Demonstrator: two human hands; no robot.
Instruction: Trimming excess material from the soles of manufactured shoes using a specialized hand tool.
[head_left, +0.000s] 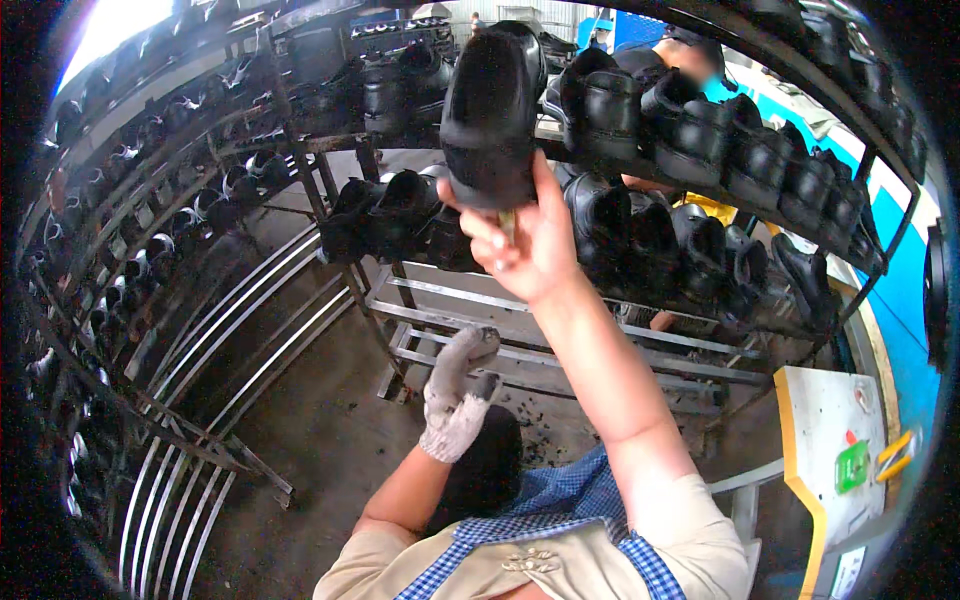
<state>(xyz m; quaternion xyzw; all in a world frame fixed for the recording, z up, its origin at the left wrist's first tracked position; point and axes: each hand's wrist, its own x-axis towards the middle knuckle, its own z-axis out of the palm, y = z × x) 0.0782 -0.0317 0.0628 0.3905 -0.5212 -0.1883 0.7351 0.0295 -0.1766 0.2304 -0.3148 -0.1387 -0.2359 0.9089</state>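
A black shoe (pixel 488 115) is raised in front of the rack's upper shelf, with my bare right hand (pixel 530 230) gripping its lower end. My thumb lies along one side of it and the fingers curl underneath. Lower down, in front of my body, is my left hand (pixel 458 390) in a pale grey knitted glove with dark fingertips. Its fingers are bent, there is a gap to the thumb, and nothing shows between them. Behind the held shoe, black shoes (pixel 690 130) stand in a row on the upper shelf, and further black shoes (pixel 700 250) fill the shelf below.
Bare metal rails (pixel 560 350) cross the rack's lower part. Another rack of shoes (pixel 150 250) curves along the left, over long metal bars (pixel 230 350). At the right stands a white table (pixel 820 410) with a yellow edge, holding a green item (pixel 852 467) and yellow-handled tool (pixel 893 456). A person (pixel 690 60) is behind the rack.
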